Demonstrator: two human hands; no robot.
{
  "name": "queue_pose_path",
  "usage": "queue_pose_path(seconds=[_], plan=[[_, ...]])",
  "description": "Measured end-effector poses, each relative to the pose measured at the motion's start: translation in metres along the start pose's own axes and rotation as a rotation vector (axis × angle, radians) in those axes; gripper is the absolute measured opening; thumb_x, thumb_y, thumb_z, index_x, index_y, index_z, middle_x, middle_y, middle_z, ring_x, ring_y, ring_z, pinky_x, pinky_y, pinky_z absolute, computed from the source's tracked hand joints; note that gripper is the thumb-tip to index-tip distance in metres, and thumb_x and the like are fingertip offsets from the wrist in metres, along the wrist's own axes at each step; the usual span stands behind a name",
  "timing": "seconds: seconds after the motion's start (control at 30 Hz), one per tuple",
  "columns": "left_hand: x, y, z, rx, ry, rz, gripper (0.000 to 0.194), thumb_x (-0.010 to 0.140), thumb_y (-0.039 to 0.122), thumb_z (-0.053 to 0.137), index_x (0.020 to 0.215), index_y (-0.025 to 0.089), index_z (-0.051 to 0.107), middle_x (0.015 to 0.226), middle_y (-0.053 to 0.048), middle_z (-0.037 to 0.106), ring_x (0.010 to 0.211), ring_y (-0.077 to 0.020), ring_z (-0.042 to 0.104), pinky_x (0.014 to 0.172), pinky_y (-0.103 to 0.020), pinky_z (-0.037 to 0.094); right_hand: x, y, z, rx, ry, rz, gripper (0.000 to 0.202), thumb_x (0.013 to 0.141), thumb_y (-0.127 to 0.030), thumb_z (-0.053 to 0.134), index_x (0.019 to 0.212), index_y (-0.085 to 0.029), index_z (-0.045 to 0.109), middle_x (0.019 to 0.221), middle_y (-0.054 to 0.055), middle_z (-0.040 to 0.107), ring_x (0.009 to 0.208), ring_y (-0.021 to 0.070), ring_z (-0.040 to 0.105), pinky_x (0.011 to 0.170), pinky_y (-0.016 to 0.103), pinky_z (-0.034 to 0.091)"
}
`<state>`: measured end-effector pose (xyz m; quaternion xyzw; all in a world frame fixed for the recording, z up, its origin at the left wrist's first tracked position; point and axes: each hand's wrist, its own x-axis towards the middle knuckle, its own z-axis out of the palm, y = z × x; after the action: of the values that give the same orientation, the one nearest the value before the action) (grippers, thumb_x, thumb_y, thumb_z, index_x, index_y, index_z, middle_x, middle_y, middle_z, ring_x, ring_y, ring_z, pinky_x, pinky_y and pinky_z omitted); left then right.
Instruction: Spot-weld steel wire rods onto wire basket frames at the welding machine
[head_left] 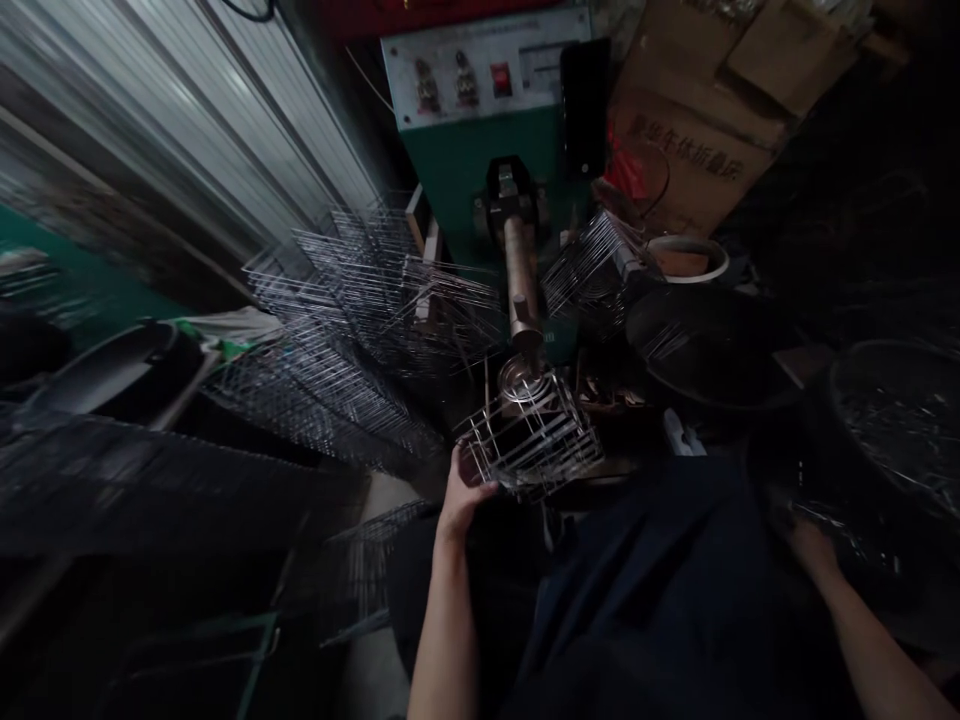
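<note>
My left hand point(463, 492) is closed on the left side of a small wire basket point(536, 445), its thumb along the near edge. The basket is tilted under the metal arm point(519, 265) of a green machine point(442, 170), close to the arm's round lower end. Off to the right, my right hand point(814, 548) reaches to the dark tub point(881, 385), near thin wire pieces point(832, 515). Its fingers are dark and blurred, so I cannot tell whether they hold anything.
Stacked wire grids point(330, 300) crowd the left side, and more wire pieces point(592, 265) lean right of the machine arm. A dark round pan point(712, 345) and a white-rimmed bucket point(690, 257) stand at right. Behind them is a cardboard box point(690, 130). A phone point(585, 105) is on the machine.
</note>
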<state>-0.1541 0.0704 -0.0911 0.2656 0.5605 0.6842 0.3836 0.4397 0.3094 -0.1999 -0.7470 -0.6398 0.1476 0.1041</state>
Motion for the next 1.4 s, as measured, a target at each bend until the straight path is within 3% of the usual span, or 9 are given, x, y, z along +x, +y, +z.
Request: queue_pose_path(seconds=[0.13,0.23,0.33,0.47,0.53,0.63,0.8,1.03,1.4], plan=[[-0.021,0.022,0.019,0.219,-0.121,-0.016,0.109,0.049,0.036,0.094,0.144,0.029,0.039,0.141,-0.012,0.052,0.124,-0.0339,0.059,0.102,-0.048,0.051,-0.001,-0.006,-0.011,0.051,-0.035,0.035,0.024,0.072,-0.049,0.064,0.074,-0.025,0.062,0.083,0.025,0.072,0.081,0.0430,0.071,0.066,0.051,0.054],[-0.016,0.031,0.046,0.495,-0.104,0.017,0.114,0.050,0.039,0.094,0.147,0.027,0.036,0.143,-0.013,0.052,0.127,-0.0347,0.057,0.107,-0.051,0.047,-0.005,-0.044,-0.036,0.130,0.063,0.053,0.040,0.071,-0.061,0.067,0.085,-0.024,0.061,0.082,0.025,0.070,0.075,0.0405,0.070,0.062,0.049,0.052],[-0.004,0.039,0.073,0.771,-0.050,0.122,0.115,0.052,0.042,0.093,0.149,0.026,0.035,0.147,-0.012,0.049,0.132,-0.0353,0.053,0.111,-0.050,0.044,-0.025,-0.125,-0.079,0.506,0.136,-0.120,0.047,0.071,-0.065,0.069,0.090,-0.023,0.063,0.080,0.012,0.070,0.072,0.0306,0.069,0.062,0.040,0.053],[0.007,0.046,0.099,0.980,-0.036,0.205,0.112,0.056,0.043,0.089,0.151,0.026,0.031,0.151,-0.011,0.045,0.133,-0.0345,0.052,0.108,-0.048,0.048,-0.078,-0.259,-0.137,0.776,-0.241,-0.563,0.036,0.084,-0.054,0.070,0.094,-0.020,0.068,0.084,0.005,0.071,0.070,0.0193,0.067,0.065,0.029,0.054],[0.008,0.050,0.108,1.011,-0.042,0.217,0.113,0.057,0.044,0.088,0.151,0.026,0.029,0.150,-0.011,0.045,0.132,-0.0342,0.053,0.107,-0.047,0.049,-0.104,-0.311,-0.148,0.754,-0.508,-0.864,0.028,0.091,-0.044,0.067,0.106,-0.020,0.070,0.098,0.006,0.073,0.087,0.0196,0.069,0.080,0.030,0.054],[0.007,0.054,0.117,1.015,-0.061,0.236,0.113,0.055,0.045,0.088,0.150,0.025,0.030,0.146,-0.011,0.048,0.129,-0.0342,0.055,0.105,-0.047,0.049,-0.127,-0.358,-0.139,0.674,-0.574,-1.143,0.019,0.098,-0.034,0.060,0.104,-0.021,0.072,0.095,0.004,0.073,0.087,0.0171,0.068,0.080,0.028,0.052],[0.009,0.056,0.124,0.991,-0.089,0.233,0.113,0.054,0.050,0.087,0.150,0.025,0.032,0.143,-0.012,0.051,0.126,-0.0357,0.056,0.103,-0.050,0.049,-0.128,-0.379,-0.104,0.431,-0.347,-1.360,0.014,0.098,-0.026,0.061,0.105,-0.020,0.071,0.093,0.006,0.074,0.090,0.0207,0.064,0.083,0.034,0.049],[0.018,0.054,0.125,0.769,-0.081,0.221,0.109,0.051,0.042,0.090,0.147,0.028,0.040,0.138,-0.010,0.055,0.123,-0.0384,0.058,0.103,-0.051,0.048,-0.130,-0.373,-0.085,0.173,-0.014,-1.545,0.045,0.092,-0.006,0.054,0.135,-0.019,0.061,0.122,0.011,0.072,0.109,0.0286,0.062,0.089,0.046,0.048],[0.039,0.050,0.123,0.712,-0.104,0.290,0.113,0.054,0.034,0.088,0.152,0.029,0.031,0.146,-0.010,0.049,0.131,-0.0356,0.052,0.109,-0.049,0.046,-0.122,-0.390,-0.080,0.310,-0.002,-1.537,0.043,0.095,-0.008,0.050,0.133,-0.023,0.063,0.118,0.008,0.074,0.100,0.0232,0.067,0.086,0.040,0.056]])
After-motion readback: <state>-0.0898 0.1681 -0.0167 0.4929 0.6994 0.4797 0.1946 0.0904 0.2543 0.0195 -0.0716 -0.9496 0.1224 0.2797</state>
